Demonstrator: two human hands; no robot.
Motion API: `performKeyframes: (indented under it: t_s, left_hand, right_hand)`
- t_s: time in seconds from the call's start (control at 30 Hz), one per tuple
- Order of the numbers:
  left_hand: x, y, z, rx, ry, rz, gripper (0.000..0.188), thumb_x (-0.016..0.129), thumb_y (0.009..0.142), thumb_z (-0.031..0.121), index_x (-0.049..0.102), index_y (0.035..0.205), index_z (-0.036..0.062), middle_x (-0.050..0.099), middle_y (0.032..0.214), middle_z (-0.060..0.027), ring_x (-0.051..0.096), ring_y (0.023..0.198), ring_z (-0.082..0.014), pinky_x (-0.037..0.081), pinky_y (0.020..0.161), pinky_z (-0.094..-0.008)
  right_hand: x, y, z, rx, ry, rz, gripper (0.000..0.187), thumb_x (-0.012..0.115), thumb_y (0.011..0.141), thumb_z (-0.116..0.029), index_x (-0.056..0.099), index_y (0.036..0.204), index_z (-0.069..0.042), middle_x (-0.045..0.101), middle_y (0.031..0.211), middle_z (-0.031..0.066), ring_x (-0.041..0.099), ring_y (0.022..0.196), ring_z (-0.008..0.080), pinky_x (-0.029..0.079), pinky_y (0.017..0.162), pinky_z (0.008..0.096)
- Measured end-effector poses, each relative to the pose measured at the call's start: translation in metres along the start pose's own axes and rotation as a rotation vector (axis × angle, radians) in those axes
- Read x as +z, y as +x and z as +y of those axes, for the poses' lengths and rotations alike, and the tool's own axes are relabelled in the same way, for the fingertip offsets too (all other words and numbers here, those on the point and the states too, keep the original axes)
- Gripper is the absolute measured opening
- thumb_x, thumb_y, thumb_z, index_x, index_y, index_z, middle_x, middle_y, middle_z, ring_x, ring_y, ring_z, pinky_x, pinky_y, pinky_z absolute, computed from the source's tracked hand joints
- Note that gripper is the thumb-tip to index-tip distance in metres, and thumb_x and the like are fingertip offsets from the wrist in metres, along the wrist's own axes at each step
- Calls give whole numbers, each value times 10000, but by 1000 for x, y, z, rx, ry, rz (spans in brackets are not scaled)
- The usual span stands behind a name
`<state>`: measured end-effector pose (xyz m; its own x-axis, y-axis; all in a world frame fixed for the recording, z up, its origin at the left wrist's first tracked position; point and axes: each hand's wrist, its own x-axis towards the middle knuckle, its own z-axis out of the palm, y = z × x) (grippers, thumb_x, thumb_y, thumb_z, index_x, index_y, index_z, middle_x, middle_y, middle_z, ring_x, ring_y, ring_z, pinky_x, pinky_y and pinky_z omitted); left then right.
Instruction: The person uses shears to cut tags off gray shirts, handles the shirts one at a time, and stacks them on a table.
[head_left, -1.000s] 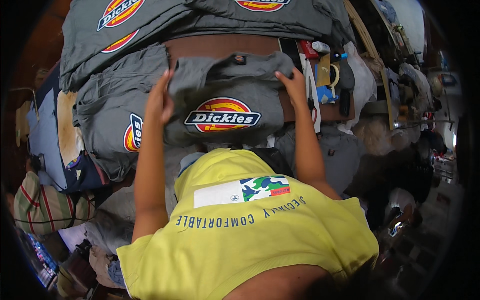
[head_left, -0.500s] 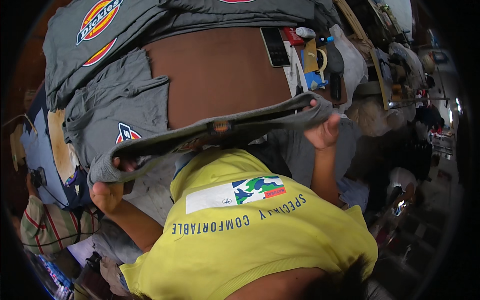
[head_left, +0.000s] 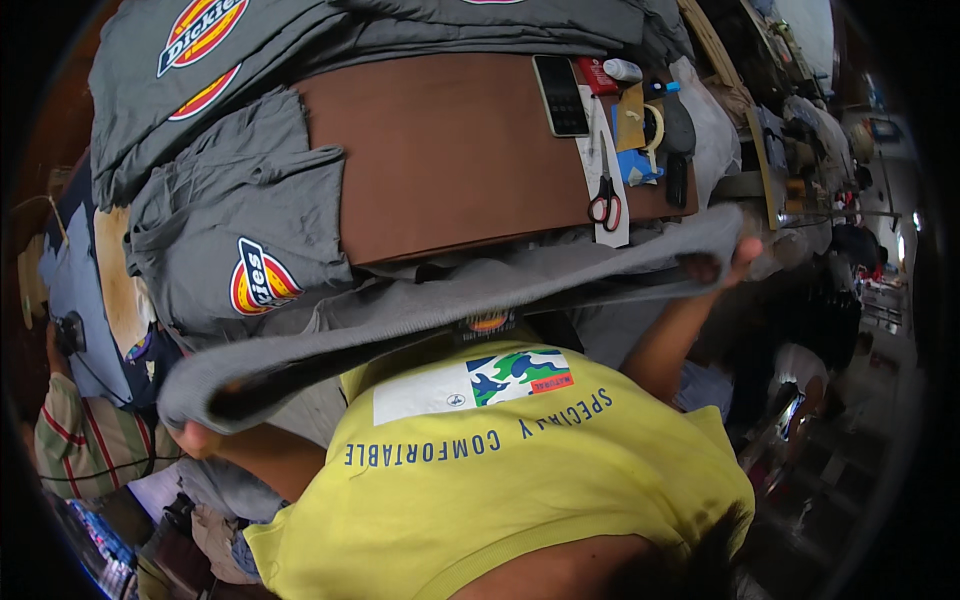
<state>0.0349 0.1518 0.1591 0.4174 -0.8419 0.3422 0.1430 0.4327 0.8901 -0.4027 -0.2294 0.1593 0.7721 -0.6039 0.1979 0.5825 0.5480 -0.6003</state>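
Note:
A grey knit garment with a ribbed edge is stretched wide between my two hands, above the near edge of the brown board. Its opening faces me, and a small dark label shows inside the edge. My left hand grips the left end; the thumb is outside and the fingers are mostly hidden in the opening. At the right end my right hand holds the edge, higher than the left and slightly blurred. Grey garments with a colourful printed emblem lie folded beyond, one of them left of the board.
On the brown board lie a phone, scissors on a white strip, a tape roll, a red packet and a white bottle. More folded garments line the far side. A person in a striped sleeve is at the left.
Both hands have moved farther apart, stretching the garment wider. The left went down and outward, the right outward and to the right. The scissors' handles are now uncovered.

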Motion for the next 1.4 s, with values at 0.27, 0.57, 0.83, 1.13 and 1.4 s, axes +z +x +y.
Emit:
performKeyframes:
  t_s: [0.27,0.57,0.83,1.13,1.4]
  left_hand:
    - [-69,174,-141,-594,217,287,437,651,805,295,562,1046,-59,588,1039,-131,560,951,-206,410,869,-314]
    - [-103,179,-206,-822,-215,254,539,617,819,380,525,1095,-75,570,1103,-188,551,1043,-270,429,909,-372]
    - [-142,217,-245,-779,-594,351,436,548,877,306,521,1102,-66,560,1128,-201,558,1046,-289,438,926,-400]
    - [-103,189,-202,-625,-622,263,337,520,896,236,546,1073,-50,578,1100,-188,570,1018,-279,439,918,-384]
    - [-65,24,-46,-173,-175,-334,341,649,759,231,573,898,-71,610,852,-177,611,749,-266,466,697,-365]
  right_hand:
    - [-127,210,101,423,50,299,252,561,865,-161,558,1062,-3,619,1047,113,588,986,219,424,917,350]
    - [-154,220,144,804,15,284,480,632,797,-396,551,1045,6,636,974,94,611,898,193,474,850,313]
    - [-201,263,164,539,-76,621,328,612,839,-258,579,994,29,622,990,143,593,946,258,437,898,410]
    - [-161,227,137,411,-138,295,321,577,857,-139,510,1098,63,581,1097,140,564,1013,223,419,919,355]
    - [-65,31,-17,123,-468,117,367,542,853,-225,462,1087,45,569,934,156,583,798,253,497,680,405]
